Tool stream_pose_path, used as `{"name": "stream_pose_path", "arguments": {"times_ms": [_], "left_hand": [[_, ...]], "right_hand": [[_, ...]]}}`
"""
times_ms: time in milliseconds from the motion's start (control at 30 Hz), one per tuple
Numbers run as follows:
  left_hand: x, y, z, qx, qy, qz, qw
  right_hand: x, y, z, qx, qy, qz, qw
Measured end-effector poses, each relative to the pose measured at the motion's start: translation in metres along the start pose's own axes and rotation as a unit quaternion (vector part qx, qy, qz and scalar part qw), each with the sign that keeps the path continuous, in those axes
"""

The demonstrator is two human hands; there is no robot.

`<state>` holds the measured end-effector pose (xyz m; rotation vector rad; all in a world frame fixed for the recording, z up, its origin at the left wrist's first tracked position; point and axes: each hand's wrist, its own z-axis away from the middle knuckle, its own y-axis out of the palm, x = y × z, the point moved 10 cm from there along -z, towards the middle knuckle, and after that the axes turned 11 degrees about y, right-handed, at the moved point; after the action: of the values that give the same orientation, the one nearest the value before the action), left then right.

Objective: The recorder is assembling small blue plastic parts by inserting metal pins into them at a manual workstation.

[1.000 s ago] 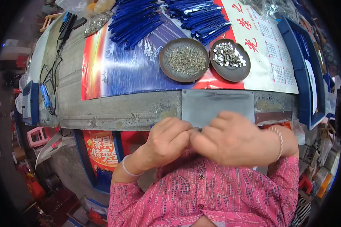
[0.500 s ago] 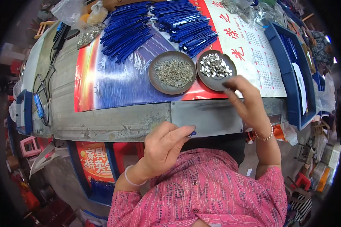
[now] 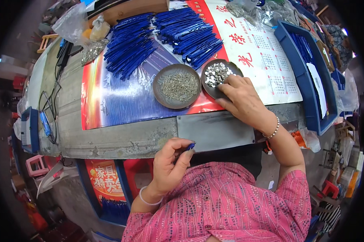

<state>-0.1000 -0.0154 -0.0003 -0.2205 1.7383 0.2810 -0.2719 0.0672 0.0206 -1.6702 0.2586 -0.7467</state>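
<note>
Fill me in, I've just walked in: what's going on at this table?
Someone in a patterned pink shirt works at a grey table. The left hand pinches a small blue piece near the table's front edge. The right hand is at the small silvery discs in a round dark dish; whether it grips any is hidden. Beside that stands another round dark dish, of thin metal pins, and two piles of long blue strips lie beyond.

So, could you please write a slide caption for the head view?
Right hand at the small silvery discs in a round dark dish, left hand holding a small dark-blue piece.
</note>
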Motion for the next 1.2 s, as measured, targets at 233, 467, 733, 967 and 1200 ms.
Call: {"name": "stream_pose_path", "arguments": {"times_ms": [233,467,733,967,1200], "left_hand": [[0.002,0.005,-0.001,-0.001,0.011,0.027,1.0],[0.01,0.006,-0.005,-0.06,-0.009,0.101,0.993],[0.031,0.018,-0.009,-0.103,-0.07,0.22,0.968],[0.032,0.036,-0.006,-0.083,-0.055,0.266,0.959],[0.021,0.041,-0.006,-0.063,0.011,0.274,0.96]], "right_hand": [[0.005,-0.004,0.003,0.005,-0.022,-0.012,1.0],[0.002,0.0,0.007,-0.006,-0.014,-0.059,0.998],[0.047,-0.026,0.05,0.003,-0.021,-0.369,0.929],[0.053,-0.018,0.061,-0.085,-0.048,-0.374,0.922],[0.047,-0.011,0.064,-0.073,-0.025,-0.456,0.887]]}}
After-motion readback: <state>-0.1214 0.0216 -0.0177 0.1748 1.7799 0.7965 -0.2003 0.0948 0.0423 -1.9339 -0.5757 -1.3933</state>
